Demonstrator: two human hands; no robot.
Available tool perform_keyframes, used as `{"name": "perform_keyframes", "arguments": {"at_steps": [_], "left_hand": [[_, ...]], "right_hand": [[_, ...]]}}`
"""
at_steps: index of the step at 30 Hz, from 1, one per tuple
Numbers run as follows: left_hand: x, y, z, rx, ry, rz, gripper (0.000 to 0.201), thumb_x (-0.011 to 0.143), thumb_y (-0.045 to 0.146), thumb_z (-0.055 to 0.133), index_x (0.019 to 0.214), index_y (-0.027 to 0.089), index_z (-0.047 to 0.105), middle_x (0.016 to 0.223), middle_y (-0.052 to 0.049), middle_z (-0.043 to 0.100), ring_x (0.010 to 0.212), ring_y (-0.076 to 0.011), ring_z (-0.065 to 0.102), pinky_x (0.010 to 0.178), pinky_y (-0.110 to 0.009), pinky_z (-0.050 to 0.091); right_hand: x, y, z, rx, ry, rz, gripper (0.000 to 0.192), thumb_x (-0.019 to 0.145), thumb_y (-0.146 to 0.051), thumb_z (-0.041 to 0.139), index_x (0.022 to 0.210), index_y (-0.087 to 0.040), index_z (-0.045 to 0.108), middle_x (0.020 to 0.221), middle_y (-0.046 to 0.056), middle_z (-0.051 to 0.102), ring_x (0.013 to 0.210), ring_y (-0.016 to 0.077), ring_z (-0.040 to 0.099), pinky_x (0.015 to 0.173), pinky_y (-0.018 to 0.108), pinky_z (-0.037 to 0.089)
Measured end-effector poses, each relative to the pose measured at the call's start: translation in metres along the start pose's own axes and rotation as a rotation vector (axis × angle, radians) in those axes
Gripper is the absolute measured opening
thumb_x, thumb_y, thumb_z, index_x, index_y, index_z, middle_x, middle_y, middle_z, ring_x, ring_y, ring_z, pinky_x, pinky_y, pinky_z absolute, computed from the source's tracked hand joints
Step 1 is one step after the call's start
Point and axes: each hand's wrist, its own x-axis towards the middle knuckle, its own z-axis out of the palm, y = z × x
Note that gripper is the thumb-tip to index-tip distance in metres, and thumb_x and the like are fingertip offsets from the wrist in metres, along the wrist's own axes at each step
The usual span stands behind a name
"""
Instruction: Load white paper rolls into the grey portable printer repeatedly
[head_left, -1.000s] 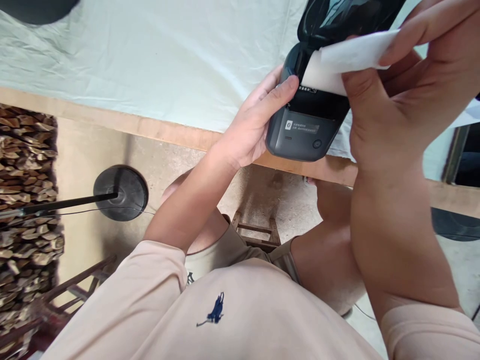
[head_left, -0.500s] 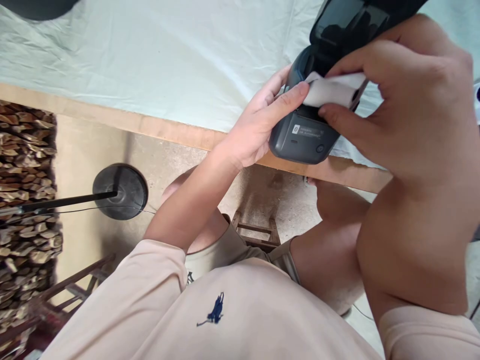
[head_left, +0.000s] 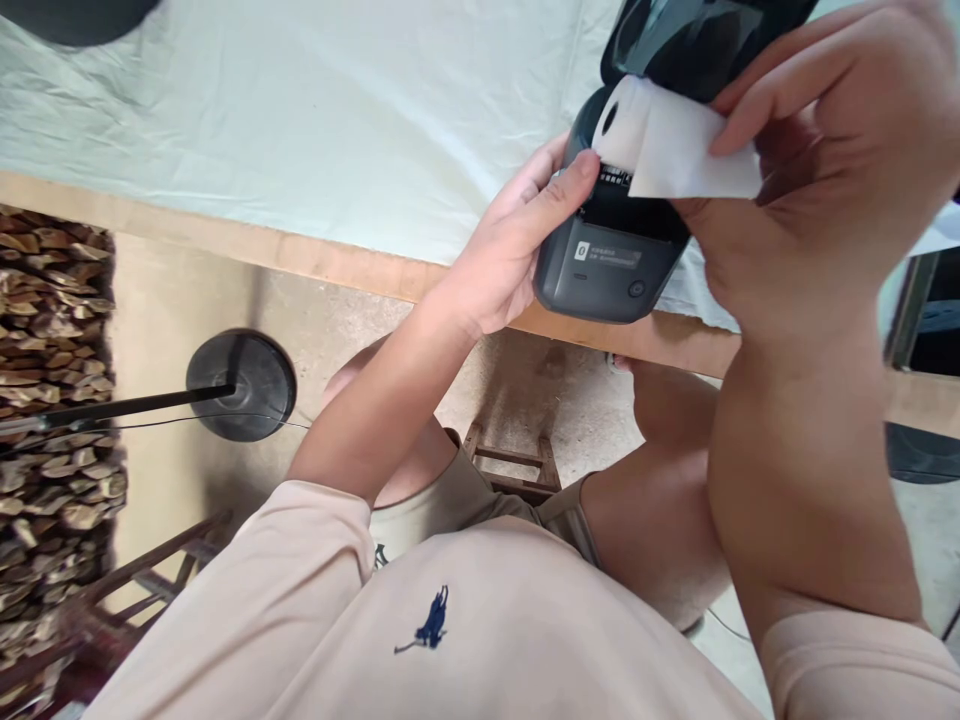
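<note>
A dark grey label printer (head_left: 609,272) with its lid (head_left: 697,45) raised is at the upper right, over the table's near edge. My left hand (head_left: 525,225) is closed around the printer's left side, thumb on top by the compartment. A white paper roll (head_left: 626,125) with a dark core hole sits at the compartment's opening, its loose end spread to the right. My right hand (head_left: 817,150) pinches that loose end between fingers and thumb; the thumb is partly hidden under the paper. Whether the roll rests fully inside the compartment I cannot tell.
A pale cloth (head_left: 300,120) covers the table, whose wooden edge (head_left: 300,255) runs below it. A round black stand base (head_left: 241,385) and a wooden stool (head_left: 517,460) are on the floor. Stacked firewood (head_left: 52,400) lines the left.
The roll has turned so its core end faces left, and its paper end now stretches out to the right. My right hand has shifted up; the printer has moved slightly left.
</note>
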Motion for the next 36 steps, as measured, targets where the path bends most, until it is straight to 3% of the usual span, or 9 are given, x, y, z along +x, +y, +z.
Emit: {"name": "perform_keyframes", "arguments": {"at_steps": [2, 4, 10, 13, 18, 23, 27, 32, 36], "left_hand": [[0.001, -0.001, 0.000, -0.001, -0.021, 0.014, 0.026, 0.098, 0.022, 0.043, 0.099, 0.019, 0.069, 0.112, 0.000, 0.072, 0.137, -0.0202, 0.054, 0.095, -0.022, 0.058], [0.001, -0.001, -0.001, 0.024, -0.028, 0.024, 0.027, 0.099, 0.024, 0.042, 0.099, 0.017, 0.068, 0.106, -0.002, 0.072, 0.136, -0.0218, 0.055, 0.094, -0.024, 0.059], [-0.001, 0.001, -0.001, 0.106, -0.032, 0.013, 0.020, 0.099, 0.022, 0.044, 0.106, 0.016, 0.062, 0.096, -0.002, 0.069, 0.121, -0.0214, 0.065, 0.080, -0.018, 0.055], [-0.002, 0.003, 0.000, 0.121, -0.015, -0.007, 0.020, 0.099, 0.021, 0.043, 0.106, 0.015, 0.061, 0.095, -0.002, 0.068, 0.122, -0.0216, 0.065, 0.078, -0.016, 0.053], [-0.001, 0.004, 0.000, 0.059, -0.047, -0.017, 0.028, 0.100, 0.025, 0.038, 0.096, 0.014, 0.063, 0.094, -0.003, 0.070, 0.125, -0.0201, 0.063, 0.079, -0.017, 0.055], [-0.002, 0.004, -0.003, 0.024, -0.006, -0.058, 0.016, 0.092, 0.015, 0.054, 0.102, 0.018, 0.065, 0.092, -0.002, 0.069, 0.126, -0.0224, 0.062, 0.076, -0.016, 0.054], [-0.003, 0.003, -0.004, 0.037, 0.013, -0.099, 0.038, 0.087, 0.007, 0.058, 0.120, 0.025, 0.064, 0.088, -0.002, 0.070, 0.129, -0.0268, 0.059, 0.071, -0.015, 0.054], [-0.005, 0.004, 0.001, 0.131, 0.090, -0.144, 0.059, 0.085, 0.000, 0.050, 0.136, 0.029, 0.055, 0.096, 0.001, 0.071, 0.127, -0.0252, 0.060, 0.080, -0.020, 0.054], [-0.008, 0.007, 0.003, 0.243, 0.062, -0.069, 0.066, 0.078, -0.002, 0.055, 0.136, 0.028, 0.053, 0.096, 0.001, 0.069, 0.094, -0.0163, 0.067, 0.075, -0.023, 0.050]], "right_hand": [[-0.002, 0.007, -0.003, -0.408, 0.007, -0.246, 0.005, 0.083, -0.026, 0.067, 0.087, -0.023, 0.067, 0.097, -0.002, 0.061, 0.108, 0.0107, 0.054, 0.094, 0.030, 0.057], [-0.003, 0.010, -0.008, -0.591, 0.010, -0.363, 0.010, 0.089, -0.031, 0.059, 0.088, -0.023, 0.066, 0.096, -0.003, 0.063, 0.102, 0.0093, 0.056, 0.092, 0.034, 0.055], [0.002, 0.002, -0.023, -0.708, -0.148, -0.328, 0.010, 0.085, -0.036, 0.061, 0.092, -0.031, 0.067, 0.100, -0.008, 0.064, 0.105, 0.0106, 0.060, 0.100, 0.038, 0.052], [0.003, 0.002, -0.021, -0.687, -0.197, -0.309, 0.014, 0.081, -0.041, 0.066, 0.092, -0.032, 0.068, 0.101, -0.009, 0.066, 0.111, 0.0148, 0.064, 0.103, 0.043, 0.051], [-0.002, 0.004, -0.010, -0.637, -0.120, -0.389, 0.016, 0.080, -0.041, 0.068, 0.084, -0.026, 0.070, 0.091, -0.006, 0.067, 0.106, 0.0175, 0.066, 0.104, 0.047, 0.050], [-0.006, 0.007, -0.008, -0.477, -0.157, -0.484, 0.010, 0.076, -0.037, 0.073, 0.082, -0.029, 0.071, 0.083, -0.005, 0.067, 0.101, 0.0169, 0.065, 0.103, 0.044, 0.054], [-0.008, 0.011, -0.007, -0.344, -0.167, -0.529, 0.009, 0.082, -0.037, 0.067, 0.084, -0.029, 0.071, 0.085, -0.006, 0.067, 0.097, 0.0141, 0.064, 0.099, 0.043, 0.055], [0.000, 0.018, 0.000, -0.173, 0.200, -0.348, 0.023, 0.090, -0.042, 0.057, 0.085, -0.024, 0.070, 0.076, -0.004, 0.061, 0.079, 0.0047, 0.056, 0.086, 0.030, 0.053], [0.000, 0.023, 0.005, -0.005, 0.221, -0.273, 0.022, 0.082, -0.026, 0.065, 0.102, -0.031, 0.070, 0.095, -0.005, 0.056, 0.088, 0.0006, 0.050, 0.081, 0.014, 0.049]]}}
